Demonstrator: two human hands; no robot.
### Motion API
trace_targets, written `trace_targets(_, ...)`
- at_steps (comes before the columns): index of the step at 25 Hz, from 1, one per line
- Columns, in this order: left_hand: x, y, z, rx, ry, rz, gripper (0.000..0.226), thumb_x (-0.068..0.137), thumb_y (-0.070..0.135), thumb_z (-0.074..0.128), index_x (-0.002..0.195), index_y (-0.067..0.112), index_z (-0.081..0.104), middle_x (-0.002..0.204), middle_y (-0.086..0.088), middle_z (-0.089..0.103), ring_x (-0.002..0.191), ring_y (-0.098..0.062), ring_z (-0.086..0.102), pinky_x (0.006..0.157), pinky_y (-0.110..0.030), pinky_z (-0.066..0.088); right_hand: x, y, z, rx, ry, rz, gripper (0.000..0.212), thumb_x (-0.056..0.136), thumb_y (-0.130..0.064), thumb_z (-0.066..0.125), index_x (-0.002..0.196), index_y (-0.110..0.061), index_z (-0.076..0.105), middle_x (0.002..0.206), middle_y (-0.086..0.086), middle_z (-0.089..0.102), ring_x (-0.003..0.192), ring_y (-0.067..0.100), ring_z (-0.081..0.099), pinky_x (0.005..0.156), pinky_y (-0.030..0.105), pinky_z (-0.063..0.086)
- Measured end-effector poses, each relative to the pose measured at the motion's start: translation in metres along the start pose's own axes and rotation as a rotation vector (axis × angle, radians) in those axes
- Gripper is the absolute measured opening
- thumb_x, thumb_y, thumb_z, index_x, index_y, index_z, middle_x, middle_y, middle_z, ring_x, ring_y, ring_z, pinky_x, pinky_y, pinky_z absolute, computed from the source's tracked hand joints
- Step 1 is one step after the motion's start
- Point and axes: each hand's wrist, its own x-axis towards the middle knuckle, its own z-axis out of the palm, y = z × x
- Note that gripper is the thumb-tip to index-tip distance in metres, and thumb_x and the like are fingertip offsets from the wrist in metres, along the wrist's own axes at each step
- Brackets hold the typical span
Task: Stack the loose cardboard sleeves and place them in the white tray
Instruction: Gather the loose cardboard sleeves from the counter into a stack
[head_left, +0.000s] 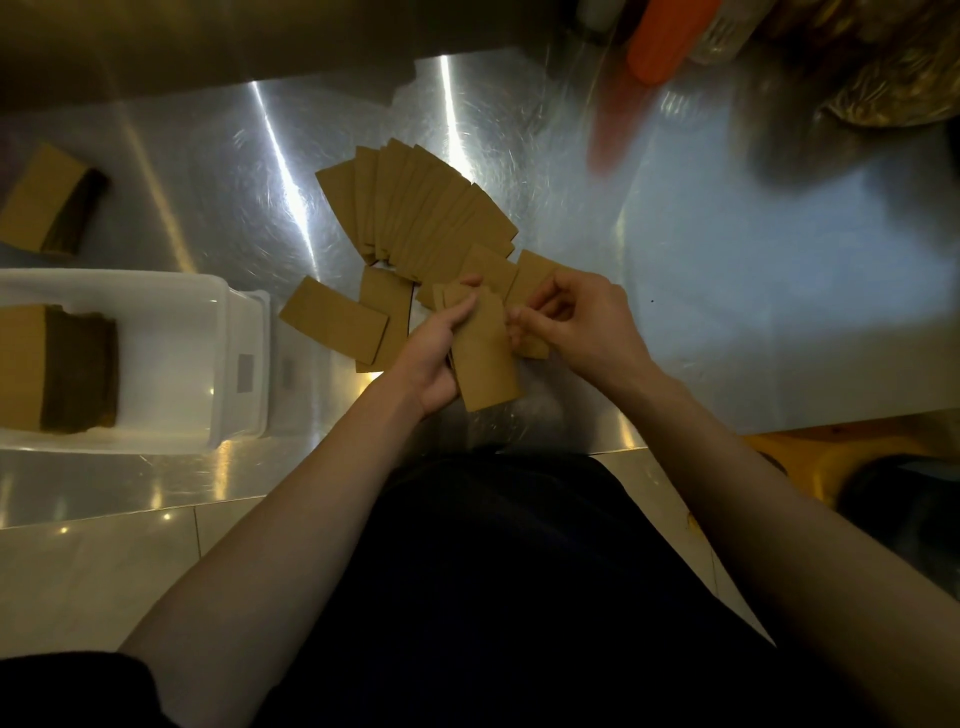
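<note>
steel counter (727, 249) – glare streaks | pale tiled floor (104, 561) | dim light

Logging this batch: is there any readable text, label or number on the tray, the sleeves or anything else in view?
Nothing can be read.
White tray: the grey label on its end wall is too blurred to read.
Cardboard sleeves: plain brown, no print visible.

A scratched steel tabletop (727, 260) fills the upper frame. A blurred orange object (670, 36) and a crinkled golden mass (893, 88) sit upper right, with pale floor tiles (93, 582) lower left.
</note>
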Motion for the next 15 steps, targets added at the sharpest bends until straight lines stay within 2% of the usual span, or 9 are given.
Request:
trace_targets(2,-0.002,0.004,-0.004,-0.06,0.014,-0.021,0.022,0.104,0.028,0.044,0.121,0.028,0.056,0.106,-0.018,0.073,0.092,-0.032,0.073,0.075,-0.042,0.062,0.011,0.01,-0.009,-0.041,0.119,0.012,0.015,0.083,-0.029,0.073,0.085,-0.016,0.066,0.066,-0.014,0.065,0.064,-0.004,0.062,0.06,0.015,0.047)
trace_targets(3,-0.003,0.005,-0.007,-0.069,0.021,-0.017,0.024,0.103,0.032,0.045,0.123,0.03,0.057,0.1,-0.017,0.072,0.09,-0.032,0.072,0.076,-0.043,0.061,0.018,0.016,-0.012,-0.097,0.154,0.044,0.02,0.084,-0.032,0.072,0.096,-0.017,0.066,0.077,-0.012,0.066,0.07,0.0,0.062,0.065,0.021,0.051)
trace_targets(5,-0.006,0.008,-0.011,-0.073,0.024,-0.007,0.027,0.101,0.037,0.049,0.126,0.031,0.057,0.094,-0.015,0.069,0.084,-0.027,0.068,0.075,-0.041,0.057,0.031,0.032,-0.015,-0.274,0.108,0.108,0.047,0.083,-0.039,0.071,0.123,-0.018,0.057,0.107,0.004,0.062,0.092,0.015,0.062,0.078,0.03,0.052)
trace_targets(7,-0.008,0.01,-0.013,-0.095,0.032,-0.013,0.028,0.098,0.04,0.053,0.119,0.023,0.059,0.093,-0.013,0.066,0.078,-0.023,0.065,0.071,-0.037,0.056,0.042,0.043,-0.011,-0.458,-0.015,0.122,0.07,0.079,-0.048,0.073,0.137,-0.019,0.045,0.127,0.012,0.049,0.11,0.026,0.054,0.087,0.039,0.049)
trace_targets(9,-0.01,0.01,-0.016,-0.119,0.054,-0.001,0.028,0.097,0.042,0.053,0.101,0.016,0.062,0.093,-0.014,0.065,0.075,-0.021,0.064,0.068,-0.034,0.056,0.047,0.045,-0.005,-0.57,-0.084,0.098,0.081,0.071,-0.057,0.076,0.135,-0.021,0.043,0.13,0.013,0.042,0.116,0.031,0.048,0.086,0.045,0.049)
trace_targets(11,-0.012,0.011,-0.021,-0.139,0.071,0.027,0.03,0.096,0.043,0.053,0.091,0.015,0.063,0.091,-0.014,0.066,0.075,-0.021,0.063,0.067,-0.033,0.056,0.049,0.045,0.001,-0.647,-0.078,0.061,0.085,0.064,-0.06,0.079,0.13,-0.018,0.044,0.128,0.013,0.04,0.115,0.032,0.045,0.08,0.045,0.049)
trace_targets(13,-0.014,0.011,-0.028,-0.164,0.076,0.046,0.028,0.094,0.042,0.056,0.09,0.015,0.064,0.093,-0.014,0.067,0.077,-0.021,0.064,0.069,-0.033,0.057,0.05,0.045,0.004,-0.695,-0.052,0.047,0.084,0.062,-0.056,0.083,0.123,-0.013,0.044,0.126,0.015,0.041,0.113,0.033,0.044,0.075,0.041,0.046)
trace_targets(15,-0.016,0.01,-0.034,-0.197,0.086,0.054,0.025,0.093,0.04,0.058,0.094,0.016,0.065,0.094,-0.014,0.067,0.078,-0.021,0.065,0.071,-0.033,0.057,0.051,0.042,0.003,-0.635,-0.061,0.12,0.075,0.067,-0.046,0.084,0.12,-0.011,0.043,0.12,0.013,0.046,0.109,0.03,0.048,0.076,0.04,0.047)
